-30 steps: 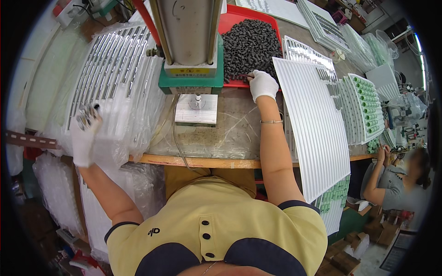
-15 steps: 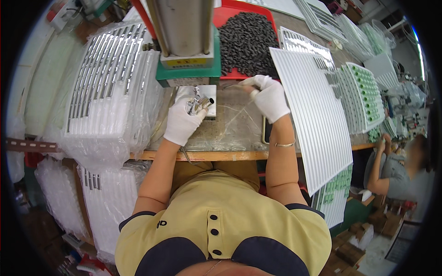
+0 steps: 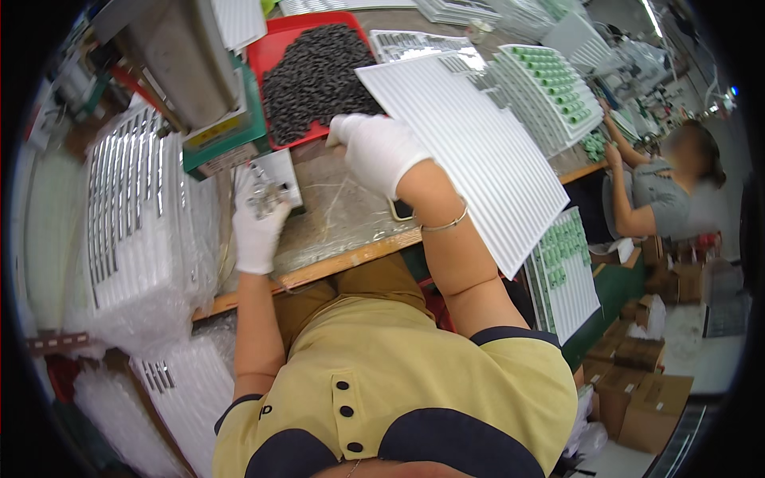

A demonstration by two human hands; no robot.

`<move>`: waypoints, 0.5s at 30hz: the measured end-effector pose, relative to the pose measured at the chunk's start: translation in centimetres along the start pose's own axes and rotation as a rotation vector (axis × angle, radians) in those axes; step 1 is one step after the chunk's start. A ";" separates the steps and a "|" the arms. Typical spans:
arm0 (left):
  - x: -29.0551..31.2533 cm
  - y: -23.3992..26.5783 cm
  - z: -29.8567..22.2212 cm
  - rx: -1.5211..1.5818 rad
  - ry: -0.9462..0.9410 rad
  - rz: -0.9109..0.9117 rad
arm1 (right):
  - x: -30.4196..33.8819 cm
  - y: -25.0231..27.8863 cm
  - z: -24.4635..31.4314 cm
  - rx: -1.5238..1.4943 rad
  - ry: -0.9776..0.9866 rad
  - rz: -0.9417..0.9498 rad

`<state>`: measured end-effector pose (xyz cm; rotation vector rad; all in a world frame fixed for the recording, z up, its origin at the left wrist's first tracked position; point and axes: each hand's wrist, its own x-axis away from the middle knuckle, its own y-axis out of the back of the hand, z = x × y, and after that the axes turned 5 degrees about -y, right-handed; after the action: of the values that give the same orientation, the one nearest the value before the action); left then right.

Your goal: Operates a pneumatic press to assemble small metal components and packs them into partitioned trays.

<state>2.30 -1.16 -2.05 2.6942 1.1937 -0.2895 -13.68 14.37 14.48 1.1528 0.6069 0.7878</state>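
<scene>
My gloved left hand [image 3: 259, 231] is closed around several shiny metal tubes [image 3: 264, 197], which are smeared by motion. It rests at the front of a pale metal block [image 3: 280, 171], below a press with a green base [image 3: 227, 147] and a thick metal cylinder [image 3: 179, 68]. My gloved right hand [image 3: 381, 153] hovers over the bench at the near right corner of a red tray [image 3: 267, 36]. Its fingers are curled in and point left; whatever they hold, if anything, is hidden. A heap of small black plugs [image 3: 319, 84] fills the tray.
White ribbed trays with chrome tubes [image 3: 127, 215] are stacked at left in plastic wrap. A large white ribbed sheet [image 3: 470, 151] leans right of my right arm. Beyond it stands a tray of green pieces [image 3: 554, 84]. A co-worker [image 3: 665, 183] sits at far right.
The whole view has turned, so bench and press appear farther left. My right hand's fingers have curled in more, near the tray's corner. My left hand keeps its hold on the tubes.
</scene>
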 end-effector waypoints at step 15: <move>-0.2 0.0 -1.7 0.119 0.197 0.154 | -2.2 0.5 -35.1 0.166 -1.010 -0.325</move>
<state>2.36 -0.83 -0.33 2.9557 1.0384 -0.0768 -42.18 32.40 4.34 1.3780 -0.0065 -0.1705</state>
